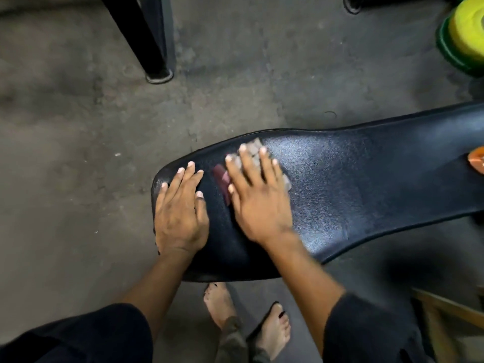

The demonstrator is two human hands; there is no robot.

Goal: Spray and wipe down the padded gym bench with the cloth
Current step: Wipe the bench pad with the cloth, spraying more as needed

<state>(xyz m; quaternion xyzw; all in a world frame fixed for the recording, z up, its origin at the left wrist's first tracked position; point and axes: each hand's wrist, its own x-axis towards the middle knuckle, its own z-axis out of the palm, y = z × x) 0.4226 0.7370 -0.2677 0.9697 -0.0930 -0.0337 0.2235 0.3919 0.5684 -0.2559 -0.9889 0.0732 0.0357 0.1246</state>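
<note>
A black padded gym bench [353, 184] runs from the middle of the view out to the right edge. My right hand [258, 197] lies flat on a grey and maroon cloth [252, 150], pressing it onto the wide end of the pad; the hand is blurred. Most of the cloth is hidden under the palm. My left hand [180, 213] rests flat with fingers spread on the bench's left end and holds nothing. An orange object [476, 159], cut off by the right edge, sits on the pad; I cannot tell what it is.
The concrete floor [78, 153] surrounds the bench. A black equipment leg [154, 48] stands at the top left. Yellow and green weight plates [463, 38] are stacked at the top right. My bare feet [251, 318] are below the bench. A wooden frame [445, 318] sits at the bottom right.
</note>
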